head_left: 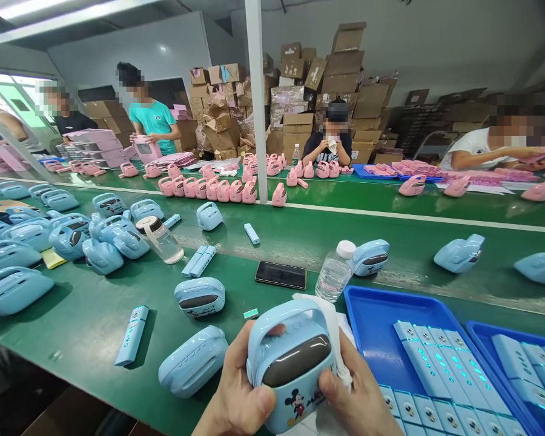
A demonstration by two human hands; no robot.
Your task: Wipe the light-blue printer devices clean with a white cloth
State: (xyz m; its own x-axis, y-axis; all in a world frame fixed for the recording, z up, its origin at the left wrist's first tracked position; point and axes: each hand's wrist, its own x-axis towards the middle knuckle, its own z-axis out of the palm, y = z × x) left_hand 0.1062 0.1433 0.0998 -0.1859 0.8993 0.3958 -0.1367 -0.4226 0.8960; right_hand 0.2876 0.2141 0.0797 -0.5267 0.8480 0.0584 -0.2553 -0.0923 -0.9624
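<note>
A light blue handled case [295, 369] with a dark oval window and a cartoon mouse print is held up at the lower middle. My left hand [243, 387] wraps round its left side, thumb on the front. On its right side, my right hand [354, 387] grips the case, with a white cloth [338, 339] between the fingers and the case. Two more blue cases, one upright [200, 297] and one lying tilted [193, 361], stand to the left of my hands.
Right of my hands, a blue tray [390, 303] holds blue bars. A phone [280, 275] and a water bottle [335, 271] lie beyond the held case. Many blue cases [18, 290] crowd the left. Across the green table [95, 339], several people work by pink cases [213, 189].
</note>
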